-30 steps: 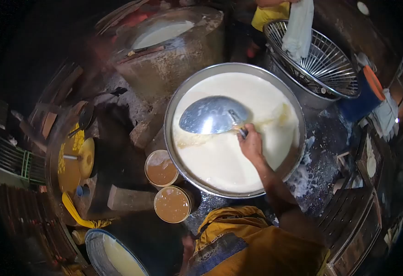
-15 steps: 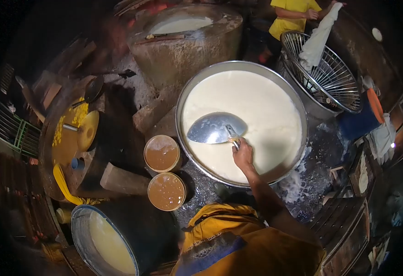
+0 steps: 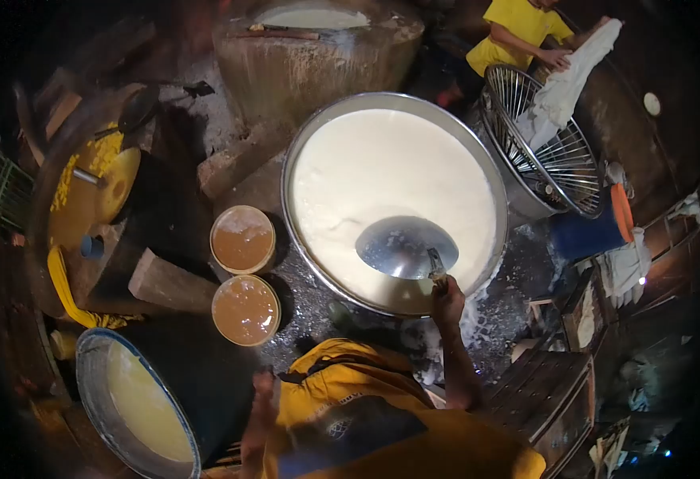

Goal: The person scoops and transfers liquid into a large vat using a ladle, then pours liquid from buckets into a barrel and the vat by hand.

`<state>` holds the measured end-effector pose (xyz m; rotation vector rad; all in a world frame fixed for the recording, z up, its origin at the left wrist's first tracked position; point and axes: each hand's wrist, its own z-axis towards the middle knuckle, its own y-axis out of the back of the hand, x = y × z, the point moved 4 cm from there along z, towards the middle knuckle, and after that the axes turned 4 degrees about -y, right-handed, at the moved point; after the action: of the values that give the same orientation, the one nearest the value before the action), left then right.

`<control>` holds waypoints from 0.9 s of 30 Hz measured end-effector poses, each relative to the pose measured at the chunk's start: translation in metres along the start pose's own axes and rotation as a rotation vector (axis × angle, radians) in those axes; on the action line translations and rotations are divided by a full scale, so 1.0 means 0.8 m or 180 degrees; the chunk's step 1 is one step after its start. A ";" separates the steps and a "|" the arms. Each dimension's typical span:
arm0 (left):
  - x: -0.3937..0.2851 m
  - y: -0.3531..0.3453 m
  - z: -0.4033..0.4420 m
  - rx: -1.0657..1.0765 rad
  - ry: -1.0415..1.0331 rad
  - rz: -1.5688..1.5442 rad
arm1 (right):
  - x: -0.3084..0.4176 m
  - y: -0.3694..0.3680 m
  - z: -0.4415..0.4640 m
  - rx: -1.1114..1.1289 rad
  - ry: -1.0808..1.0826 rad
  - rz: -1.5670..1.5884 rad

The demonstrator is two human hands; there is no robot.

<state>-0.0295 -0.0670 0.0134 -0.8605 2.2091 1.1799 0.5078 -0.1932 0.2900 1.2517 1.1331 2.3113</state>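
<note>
My right hand (image 3: 447, 303) is wrapped around the short handle of a wide, shallow metal ladle (image 3: 402, 243). The ladle's bowl lies at the surface of a creamy white liquid (image 3: 390, 172), near the close side of a large round metal vat (image 3: 288, 188). Down at my left side is my left hand (image 3: 264, 391), dim and blurred, between my yellow shirt and a dark barrel (image 3: 87, 375). Its fingers are not distinct. Two buckets of brown liquid, the upper bucket (image 3: 242, 239) and the lower bucket (image 3: 246, 310), stand left of the vat.
At the upper right, another person in a yellow shirt (image 3: 518, 36) holds a white cloth (image 3: 577, 88) over a metal-barred basket (image 3: 518, 144). A blue bucket (image 3: 585, 231) is nearby. A stone-like stove (image 3: 318, 72) stands behind the vat; a wooden crate (image 3: 545, 391) is lower right.
The ladle and my right hand have moved right and toward me across the vat. My left hand has come into view. The view has shifted, and the other person's cloth is spread wider.
</note>
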 end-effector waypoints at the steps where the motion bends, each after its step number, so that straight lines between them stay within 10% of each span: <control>1: -0.015 0.001 0.003 -0.0141 0.0157 -0.0293 | 0.002 0.015 0.000 0.0124 -0.0178 -0.0110; 12: 0.018 -0.047 0.029 0.0264 0.0448 -0.0456 | -0.106 0.119 0.009 0.0422 -0.1064 -0.1565; 19: 0.057 -0.070 0.036 0.0624 -0.1227 0.0336 | -0.113 0.200 0.074 0.0693 -0.0929 -0.2262; 24: 0.010 -0.066 0.020 -0.0368 -0.2722 0.2032 | -0.107 0.245 0.143 0.0805 -0.0642 -0.2605; 27: -0.030 -0.043 0.007 0.0424 -0.1538 0.0826 | -0.065 0.261 0.189 0.0690 -0.0568 -0.2693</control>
<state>0.0122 -0.0698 0.0082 -0.2030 1.9988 1.1886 0.6840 -0.2823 0.4635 0.7795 1.4962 1.4549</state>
